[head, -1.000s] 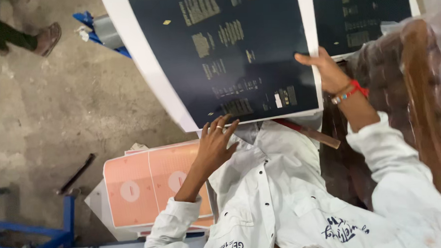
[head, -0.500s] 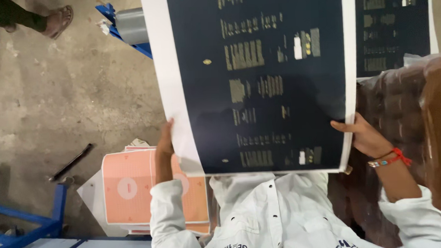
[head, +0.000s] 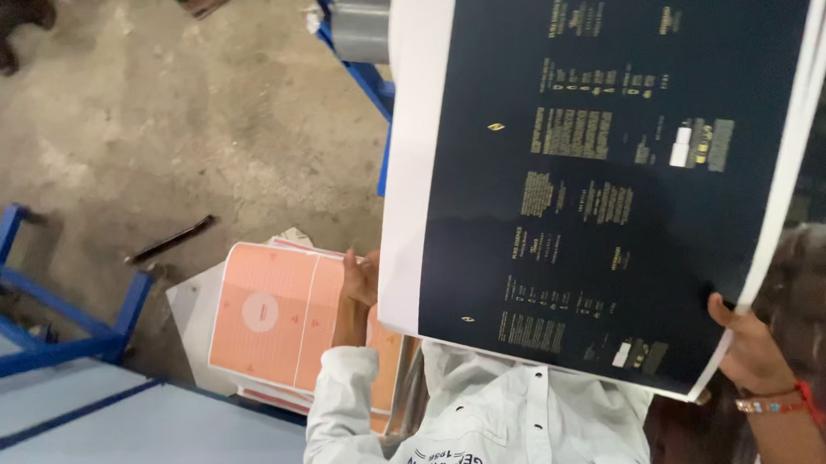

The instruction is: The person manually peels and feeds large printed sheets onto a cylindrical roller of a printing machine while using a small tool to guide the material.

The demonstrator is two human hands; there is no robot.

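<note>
Head view shows the left hand (head: 358, 285) gripping the big dark sheet's (head: 606, 177) white left edge, the right hand (head: 748, 347) pinching its bottom corner, held up over bare floor (head: 149, 132).

The large printed sheet (head: 615, 177) is deep navy with a broad white margin, dotted with small blocks of gold lettering and a few white and grey patches. Left of the sheet, the stack of cards (head: 287, 326) is salmon-orange with thin white lines and a white circle. Below the sheet, the shirt (head: 496, 423) is white with dark print. Right of it, the wrist band (head: 782, 401) is red with coloured beads. Far left, the metal frame (head: 54, 313) is bright blue on a mottled grey-brown floor (head: 167, 131).
</note>
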